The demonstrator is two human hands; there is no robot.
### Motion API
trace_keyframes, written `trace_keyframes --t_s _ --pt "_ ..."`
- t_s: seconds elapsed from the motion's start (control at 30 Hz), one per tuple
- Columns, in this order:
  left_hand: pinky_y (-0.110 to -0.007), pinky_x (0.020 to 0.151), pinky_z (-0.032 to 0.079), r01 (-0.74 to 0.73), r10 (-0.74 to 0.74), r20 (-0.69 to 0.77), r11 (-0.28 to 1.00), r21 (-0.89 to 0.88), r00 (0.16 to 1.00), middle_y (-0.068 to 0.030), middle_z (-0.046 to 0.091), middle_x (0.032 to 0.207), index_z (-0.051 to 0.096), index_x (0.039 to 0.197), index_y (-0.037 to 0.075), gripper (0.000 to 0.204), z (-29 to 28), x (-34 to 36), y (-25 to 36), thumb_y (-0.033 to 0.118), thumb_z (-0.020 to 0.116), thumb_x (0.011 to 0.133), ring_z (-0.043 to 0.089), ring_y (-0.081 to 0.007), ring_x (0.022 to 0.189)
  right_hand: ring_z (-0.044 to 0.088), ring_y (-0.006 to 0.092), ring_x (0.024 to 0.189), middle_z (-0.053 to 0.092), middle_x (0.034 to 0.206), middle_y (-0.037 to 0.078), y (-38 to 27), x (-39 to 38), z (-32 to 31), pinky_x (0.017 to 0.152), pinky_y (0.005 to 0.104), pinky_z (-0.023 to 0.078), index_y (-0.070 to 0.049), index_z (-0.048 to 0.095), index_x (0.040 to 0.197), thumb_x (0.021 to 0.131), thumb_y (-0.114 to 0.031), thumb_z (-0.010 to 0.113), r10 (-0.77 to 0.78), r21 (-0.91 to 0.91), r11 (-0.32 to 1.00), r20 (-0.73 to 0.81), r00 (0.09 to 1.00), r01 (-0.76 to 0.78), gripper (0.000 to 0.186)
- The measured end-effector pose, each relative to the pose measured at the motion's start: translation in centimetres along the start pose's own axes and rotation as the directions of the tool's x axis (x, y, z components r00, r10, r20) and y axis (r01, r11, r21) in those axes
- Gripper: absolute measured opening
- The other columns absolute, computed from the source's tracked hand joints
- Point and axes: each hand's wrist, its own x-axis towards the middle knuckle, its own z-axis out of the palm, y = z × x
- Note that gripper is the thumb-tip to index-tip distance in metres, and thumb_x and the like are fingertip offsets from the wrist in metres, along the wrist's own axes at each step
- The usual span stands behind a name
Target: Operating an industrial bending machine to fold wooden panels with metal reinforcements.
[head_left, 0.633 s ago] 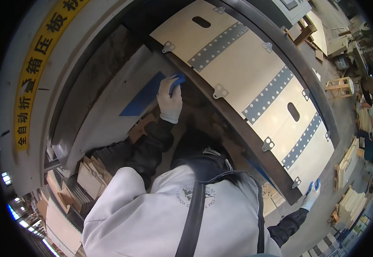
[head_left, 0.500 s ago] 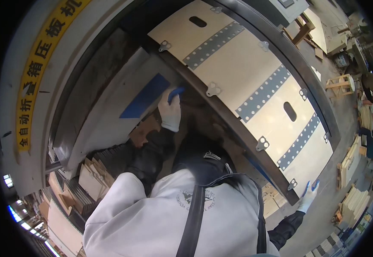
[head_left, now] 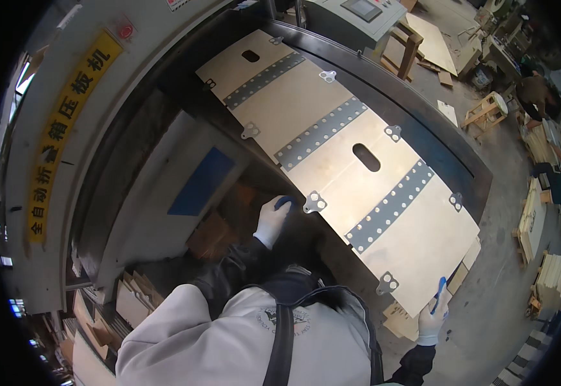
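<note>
Plywood panel (head_left: 335, 170) on machine bed (head_left: 448, 149), left hand (head_left: 271, 222) near, right hand (head_left: 432, 316) touching, both grips unclear.

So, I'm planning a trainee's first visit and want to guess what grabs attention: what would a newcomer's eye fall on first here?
Probably the long pale panel, running diagonally across the middle and crossed by three dotted grey strips. The yellow label down the machine at the left would likely come next, then the gloved right hand, with blue on its fingers, at the panel's lower-right end.
</note>
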Motion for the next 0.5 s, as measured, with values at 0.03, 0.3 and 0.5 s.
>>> trace_keyframes --t_s 0.03,0.3,0.5 --pt "-0.028 0.08 0.051 0.011 -0.011 0.039 1.0 0.005 0.999 -0.0038 0.072 0.092 0.073 0.109 -0.003 0.021 0.4 -0.1 -0.4 0.013 0.065 0.099 0.063 -0.0108 0.086 0.061 0.0335 0.134 0.061 0.146 0.019 0.4 -0.4 0.3 0.114 0.042 0.046 0.003 0.046 0.156 0.095 -0.013 0.067 -0.097 -0.144 0.985 -0.039 0.995 0.09 0.066" --pt "-0.028 0.085 0.053 0.022 -0.002 0.31 0.998 -0.059 0.951 -0.0078 0.076 0.1 0.073 0.113 -0.006 0.025 2.0 -1.7 -0.9 0.014 0.065 0.1 0.068 -0.0139 0.093 0.058 0.0393 0.126 0.057 0.116 0.011 -6.2 0.4 0.3 0.119 0.0614 0.038 -0.01 0.076 0.125 0.096 -0.033 0.07 -0.488 -0.732 0.659 -0.244 0.838 0.171 0.037" --pt "-0.028 0.09 0.055 0.169 -0.02 0.468 0.946 -0.277 0.883 -0.0101 0.076 0.105 0.072 0.115 -0.006 0.024 2.0 -3.1 -1.1 0.012 0.062 0.103 0.07 -0.0154 0.096 0.061 0.0376 0.117 0.061 0.11 0.014 -11.7 -2.3 -4.6 0.108 0.0555 0.046 -0.001 0.069 0.114 0.095 -0.02 0.072 -0.476 -0.442 0.857 -0.482 0.735 0.265 0.027"
